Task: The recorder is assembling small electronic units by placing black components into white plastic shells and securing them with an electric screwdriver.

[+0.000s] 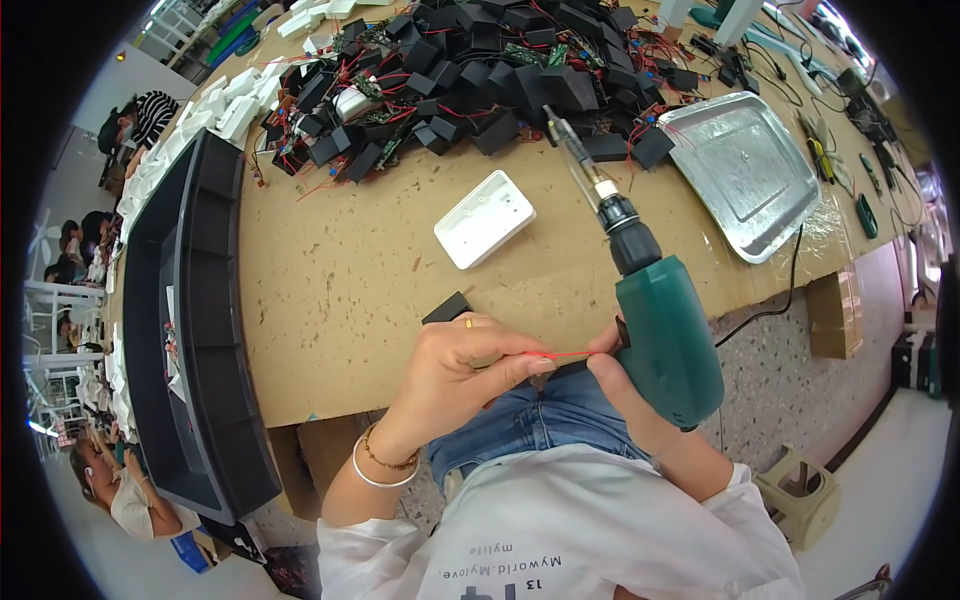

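My left hand (465, 365) is closed, thumb and forefinger pinching a thin red wire (570, 354). The wire runs taut across to the fingertips of my right hand (635, 400). That hand is also wrapped round a green electric screwdriver (672, 335), whose body hides most of its fingers. The tool's black chuck and long bit in a clear sleeve point away from me, toward the far pile. Just beyond my left knuckles lies a black box (447, 308), partly covered by the hand. A white plastic case (485, 220), hollow side up, rests farther out on the table.
Black boxes (490, 80) with red wires and circuit boards heap up at the far side. A long dark crate (215, 330) stands left, near white cases (225, 105). A metal tray (745, 175) and pliers (822, 160) lie right. People sit at far left.
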